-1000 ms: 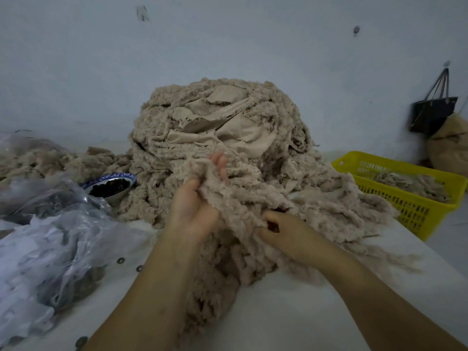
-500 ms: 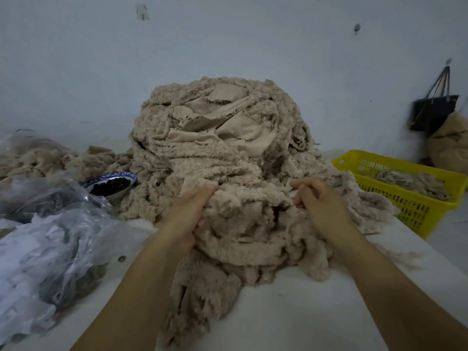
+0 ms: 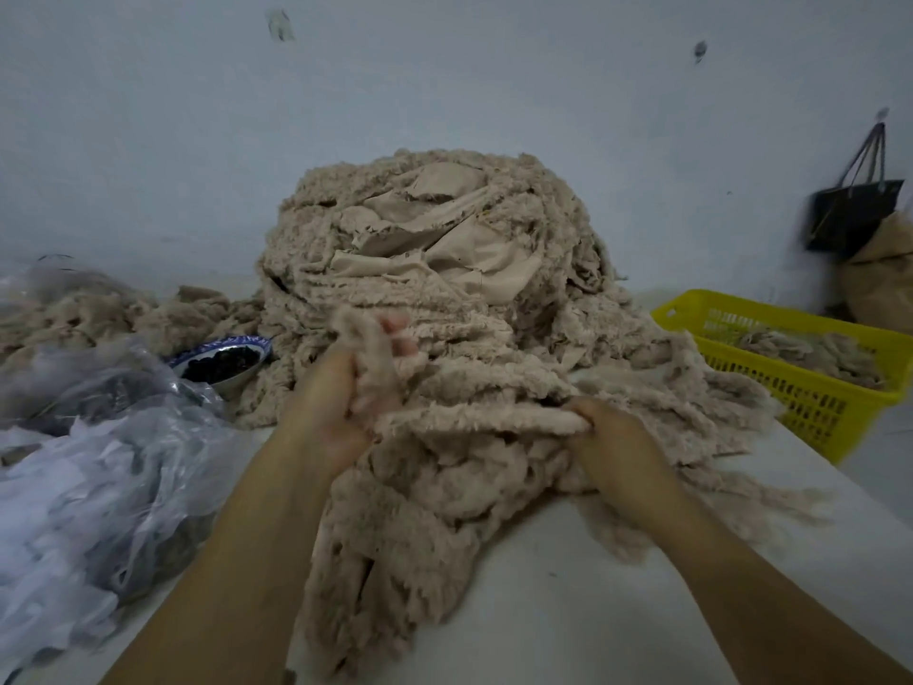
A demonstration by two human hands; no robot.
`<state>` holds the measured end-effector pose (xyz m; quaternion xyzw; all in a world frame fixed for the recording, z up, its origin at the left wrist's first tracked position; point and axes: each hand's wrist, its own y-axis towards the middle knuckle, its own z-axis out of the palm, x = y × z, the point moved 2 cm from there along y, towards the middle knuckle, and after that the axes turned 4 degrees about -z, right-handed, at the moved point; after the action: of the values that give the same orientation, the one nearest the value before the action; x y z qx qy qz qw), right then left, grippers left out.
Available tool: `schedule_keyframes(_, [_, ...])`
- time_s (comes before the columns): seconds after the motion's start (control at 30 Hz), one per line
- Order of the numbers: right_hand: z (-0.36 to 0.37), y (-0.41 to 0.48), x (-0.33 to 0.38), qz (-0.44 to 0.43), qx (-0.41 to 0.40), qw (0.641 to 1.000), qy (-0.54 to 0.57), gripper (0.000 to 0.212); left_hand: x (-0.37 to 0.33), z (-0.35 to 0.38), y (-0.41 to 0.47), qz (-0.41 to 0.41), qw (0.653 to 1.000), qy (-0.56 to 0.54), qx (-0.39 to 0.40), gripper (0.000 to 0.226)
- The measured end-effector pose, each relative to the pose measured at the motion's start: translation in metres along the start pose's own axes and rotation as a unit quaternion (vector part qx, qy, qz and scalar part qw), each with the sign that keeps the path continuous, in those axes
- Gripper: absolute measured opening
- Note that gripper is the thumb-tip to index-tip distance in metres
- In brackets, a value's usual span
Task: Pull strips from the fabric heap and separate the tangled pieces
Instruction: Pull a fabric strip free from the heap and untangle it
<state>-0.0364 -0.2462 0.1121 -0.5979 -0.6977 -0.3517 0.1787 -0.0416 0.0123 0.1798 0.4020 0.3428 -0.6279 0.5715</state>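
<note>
Beige fluffy cloth covers the middle of the white table [image 3: 568,610]. The fabric heap [image 3: 346,289] stands high at the back, and its loose front part spills toward the person. Both hands are in this front part. The left hand [image 3: 336,407] has its fingers curled around a tuft of one strip [image 3: 474,420], and the end of the tuft stands up above the fingertips. The right hand [image 3: 612,442] grips the same strip further along, with the fingers folded tight on it; the fingertips themselves are hidden under the cloth.

Between the two hands the strip lies almost level, with its long axis from left to right across the front of the heap. Below it hangs a tangled mass that touches the table. As I judge it, the next move needs a pull toward the body, away from the heap, or the hands going apart along this axis. The right hand seems a little nearer to the person.
</note>
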Motion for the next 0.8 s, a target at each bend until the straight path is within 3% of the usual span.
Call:
schedule_keyframes(0.03, [-0.003,0.002,0.004,-0.010,-0.035,0.999,0.016,0.019,0.009,-0.001,-0.002,-0.022,0.990,0.137,-0.034,0.027])
schedule_keyframes(0.1, [-0.004,0.004,0.018,-0.041,-0.071,0.996,0.043,0.024,0.028,0.008,-0.006,-0.070,0.917,0.392,-0.039,0.022])
schedule_keyframes(0.17, [-0.004,0.004,0.030,-0.070,-0.083,0.993,0.045,0.025,0.045,0.020,-0.007,-0.093,0.852,0.514,0.023,0.028])
schedule_keyframes(0.2, [-0.005,0.003,0.032,-0.083,-0.086,0.992,0.038,0.025,0.049,0.022,-0.005,-0.095,0.846,0.524,0.035,0.029])
schedule_keyframes(0.3, [-0.004,-0.001,0.024,-0.096,-0.087,0.991,-0.029,0.025,0.034,0.021,-0.003,-0.063,0.887,0.456,-0.032,0.023])
schedule_keyframes(0.43, [0.014,-0.007,0.006,-0.084,-0.032,0.989,-0.114,0.021,0.022,0.013,-0.007,-0.057,0.967,0.241,-0.064,0.049])
schedule_keyframes(0.5, [0.021,-0.009,-0.003,-0.073,-0.030,0.991,-0.110,0.020,0.023,0.009,-0.009,-0.052,0.989,0.116,-0.074,0.045])
schedule_keyframes(0.6, [0.024,-0.012,-0.026,-0.021,-0.026,0.993,-0.116,0.012,0.015,-0.004,-0.010,-0.032,0.993,-0.073,-0.088,0.037])
schedule_keyframes(0.67, [0.022,-0.013,-0.032,-0.001,-0.017,0.994,-0.111,0.004,0.008,-0.008,-0.009,-0.017,0.993,-0.095,-0.063,0.022])
schedule_keyframes(0.8, [0.020,-0.006,-0.023,0.009,-0.002,1.000,-0.023,0.017,0.011,-0.001,-0.008,-0.023,0.994,-0.092,-0.051,0.019])
